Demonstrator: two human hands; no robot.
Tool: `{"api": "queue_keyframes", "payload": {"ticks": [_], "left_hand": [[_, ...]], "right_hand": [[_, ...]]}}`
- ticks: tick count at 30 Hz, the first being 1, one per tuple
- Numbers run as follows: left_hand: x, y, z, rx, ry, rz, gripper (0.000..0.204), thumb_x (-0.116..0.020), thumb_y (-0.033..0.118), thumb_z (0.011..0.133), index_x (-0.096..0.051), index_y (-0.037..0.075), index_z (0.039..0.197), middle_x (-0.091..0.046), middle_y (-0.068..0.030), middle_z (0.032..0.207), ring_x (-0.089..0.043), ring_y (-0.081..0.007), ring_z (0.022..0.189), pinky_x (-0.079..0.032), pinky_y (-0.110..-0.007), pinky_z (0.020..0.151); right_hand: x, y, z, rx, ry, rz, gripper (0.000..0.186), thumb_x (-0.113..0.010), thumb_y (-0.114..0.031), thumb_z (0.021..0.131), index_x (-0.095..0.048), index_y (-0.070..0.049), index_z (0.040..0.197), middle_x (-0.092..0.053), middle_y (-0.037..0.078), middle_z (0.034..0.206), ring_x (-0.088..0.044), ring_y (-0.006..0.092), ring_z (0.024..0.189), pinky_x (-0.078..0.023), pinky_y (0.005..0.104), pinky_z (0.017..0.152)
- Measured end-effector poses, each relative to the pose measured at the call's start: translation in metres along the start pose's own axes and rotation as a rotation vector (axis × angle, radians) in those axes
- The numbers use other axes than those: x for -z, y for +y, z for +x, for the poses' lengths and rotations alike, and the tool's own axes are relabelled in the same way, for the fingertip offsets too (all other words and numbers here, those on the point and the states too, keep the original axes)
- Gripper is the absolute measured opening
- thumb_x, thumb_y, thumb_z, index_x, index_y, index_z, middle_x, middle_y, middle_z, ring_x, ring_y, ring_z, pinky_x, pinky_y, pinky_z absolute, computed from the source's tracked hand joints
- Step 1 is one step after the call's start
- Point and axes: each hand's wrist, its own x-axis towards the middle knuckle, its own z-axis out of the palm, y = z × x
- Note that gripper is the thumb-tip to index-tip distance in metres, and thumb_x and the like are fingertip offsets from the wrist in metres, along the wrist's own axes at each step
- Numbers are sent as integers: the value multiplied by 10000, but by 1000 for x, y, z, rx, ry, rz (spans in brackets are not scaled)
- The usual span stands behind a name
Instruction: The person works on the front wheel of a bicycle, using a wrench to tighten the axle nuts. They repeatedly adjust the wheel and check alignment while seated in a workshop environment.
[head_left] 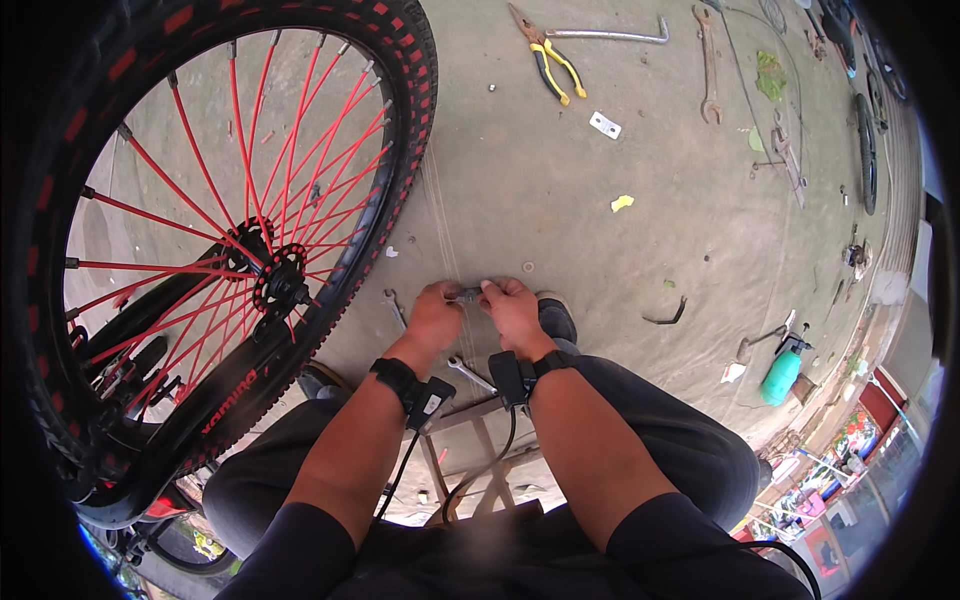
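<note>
Both of my hands meet low over the floor in front of me, fingers closed in a pinch. Between them is a small dark grey metal part point(468, 295), mostly hidden by the fingers. My left hand point(436, 318) grips its left end, and my right hand point(513, 310) pinches the right end. Close to my left hand stands a bicycle wheel point(412, 120) with red spokes and a knobby black tyre, held in a black fork point(225, 395). A small spanner point(395, 308) lies beside my left hand; another spanner point(471, 374) lies between my forearms.
Pliers point(546, 62) with yellow-black handles, an L-shaped bar point(610, 36) and a long spanner point(708, 62) lie far ahead. To the right are an adjustable wrench point(789, 162), a black bent rod point(670, 313) and a green spray bottle point(780, 377). A white plate point(605, 125) lies near the pliers.
</note>
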Motion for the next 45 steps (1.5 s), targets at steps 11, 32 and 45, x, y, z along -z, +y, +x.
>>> {"api": "queue_keyframes", "payload": {"ticks": [11,32,45], "left_hand": [[38,49,-53,25,232,-478,244,-688,25,872,-642,-53,1099,-694,-112,964,-661,-146,780,-564,-284,658],[117,139,-303,-655,584,-492,197,-667,29,931,-626,4,1122,-640,-56,1013,-647,-105,817,-529,-234,690],[169,136,-334,-549,582,-937,201,-607,131,996,-574,3,1148,-704,-119,1068,-724,-186,867,-524,-243,611]], "right_hand": [[-21,-60,-34,24,-377,169,126,-648,-139,974,-628,-26,1026,-678,90,1003,-654,178,931,-550,330,894],[-16,-274,-269,670,-890,167,154,-606,-135,991,-645,-21,1087,-684,98,1090,-664,238,1052,-536,355,947],[-45,-258,-286,619,-998,131,152,-605,-132,991,-652,-17,1079,-693,101,1080,-683,225,1021,-561,343,913]]}}
